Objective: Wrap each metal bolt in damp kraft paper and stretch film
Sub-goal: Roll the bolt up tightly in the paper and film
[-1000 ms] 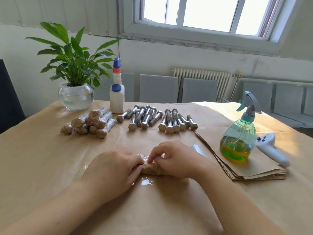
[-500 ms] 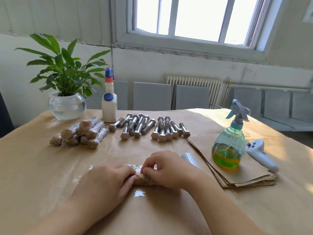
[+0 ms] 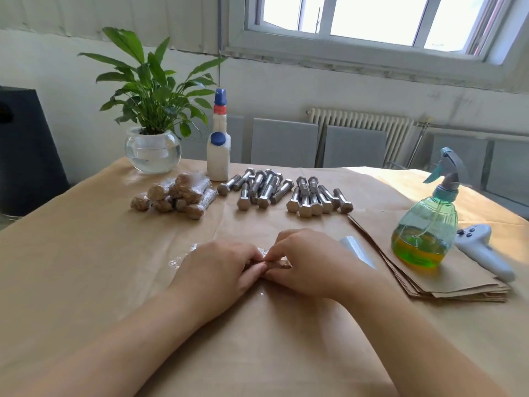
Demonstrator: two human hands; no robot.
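Paper-wrapped bolt [image 3: 279, 264] is pinched at the near centre of the table [image 3: 86, 267], gripped between the curled fingers of the left hand [image 3: 220, 266] and right hand [image 3: 303, 260], with stretch film [image 3: 183, 257] crinkled beneath. Just right, a film roll [image 3: 357, 250] is seen. Farther off, bare bolts [image 3: 286, 193] are laid out, finished bundles [image 3: 174, 196] piled to their left. At far right, a spray bottle [image 3: 423, 230] is stood on stacked kraft sheets [image 3: 458, 285].

Bright window [image 3: 372, 21]; white radiator [image 3: 360, 124]
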